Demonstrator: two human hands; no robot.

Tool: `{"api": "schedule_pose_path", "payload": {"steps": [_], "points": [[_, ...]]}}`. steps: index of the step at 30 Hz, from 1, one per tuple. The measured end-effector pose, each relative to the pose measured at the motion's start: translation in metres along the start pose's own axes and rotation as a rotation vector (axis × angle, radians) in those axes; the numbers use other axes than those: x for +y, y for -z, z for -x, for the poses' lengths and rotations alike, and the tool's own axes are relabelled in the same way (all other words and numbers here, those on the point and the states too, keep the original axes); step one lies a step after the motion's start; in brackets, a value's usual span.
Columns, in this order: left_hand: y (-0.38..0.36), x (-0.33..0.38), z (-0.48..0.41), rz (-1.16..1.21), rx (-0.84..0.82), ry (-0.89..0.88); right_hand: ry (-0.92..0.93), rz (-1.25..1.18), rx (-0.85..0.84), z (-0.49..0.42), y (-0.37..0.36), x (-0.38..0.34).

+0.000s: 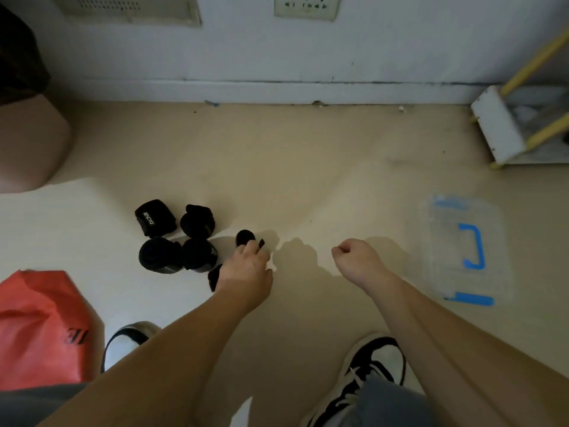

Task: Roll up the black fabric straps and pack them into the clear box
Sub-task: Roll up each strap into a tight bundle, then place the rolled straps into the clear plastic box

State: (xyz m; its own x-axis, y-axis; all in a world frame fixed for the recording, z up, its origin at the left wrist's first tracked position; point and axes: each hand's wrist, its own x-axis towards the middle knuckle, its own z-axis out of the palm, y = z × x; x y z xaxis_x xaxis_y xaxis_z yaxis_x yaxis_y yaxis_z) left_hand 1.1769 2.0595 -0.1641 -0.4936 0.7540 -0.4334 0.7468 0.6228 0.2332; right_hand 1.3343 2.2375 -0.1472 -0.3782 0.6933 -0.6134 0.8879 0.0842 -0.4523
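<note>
Several rolled black fabric straps (172, 238) lie in a cluster on the beige floor, left of centre. My left hand (248, 265) reaches down at the cluster's right edge, its fingers curled round one small black roll (244, 237). Another black strap (214, 277) shows partly under that wrist. My right hand (358, 260) hovers above the floor as a loose fist and holds nothing. The clear box (468, 251), with its blue handle and blue latches, rests flat on the floor to the right, apart from both hands.
A red bag (43, 325) lies at the lower left. My two shoes (369, 374) stand near the bottom of the view. A pink-brown rounded object (27, 146) sits at the far left. A white dustpan with yellow rods (508, 127) leans by the wall at right.
</note>
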Motion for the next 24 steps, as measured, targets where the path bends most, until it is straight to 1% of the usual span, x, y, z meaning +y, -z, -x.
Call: {"api": "schedule_pose_path", "payload": {"steps": [3, 4, 7, 9, 11, 13, 14, 17, 19, 24], "points": [[-0.009, 0.042, -0.007, 0.105, -0.069, -0.1, -0.096, 0.001, 0.16, 0.0, 0.026, 0.032], [-0.013, 0.057, -0.009, 0.145, -0.082, -0.124, -0.137, 0.025, 0.187, 0.0, 0.033, 0.042], [-0.023, 0.1, -0.015, 0.261, -0.137, -0.175, -0.244, 0.1, 0.198, 0.005, 0.046, 0.067], [-0.027, 0.125, -0.018, 0.298, -0.181, -0.213, -0.241, 0.109, 0.288, 0.005, 0.047, 0.08], [-0.029, 0.144, -0.02, 0.309, -0.194, -0.242, -0.193, 0.144, 0.453, 0.003, 0.047, 0.086], [-0.03, 0.154, -0.023, 0.322, -0.2, -0.256, -0.192, 0.213, 0.517, -0.002, 0.05, 0.085], [-0.031, 0.157, -0.025, 0.326, -0.21, -0.256, -0.224, 0.238, 0.495, -0.006, 0.054, 0.084], [-0.031, 0.154, -0.032, 0.336, -0.23, -0.236, -0.399, 0.272, 0.302, -0.021, 0.064, 0.086], [-0.029, 0.148, -0.034, 0.354, -0.227, -0.209, -0.473, 0.29, 0.227, -0.025, 0.065, 0.088], [-0.025, 0.124, -0.033, 0.387, -0.236, -0.138, -0.468, 0.419, 0.182, -0.027, 0.062, 0.082]]}}
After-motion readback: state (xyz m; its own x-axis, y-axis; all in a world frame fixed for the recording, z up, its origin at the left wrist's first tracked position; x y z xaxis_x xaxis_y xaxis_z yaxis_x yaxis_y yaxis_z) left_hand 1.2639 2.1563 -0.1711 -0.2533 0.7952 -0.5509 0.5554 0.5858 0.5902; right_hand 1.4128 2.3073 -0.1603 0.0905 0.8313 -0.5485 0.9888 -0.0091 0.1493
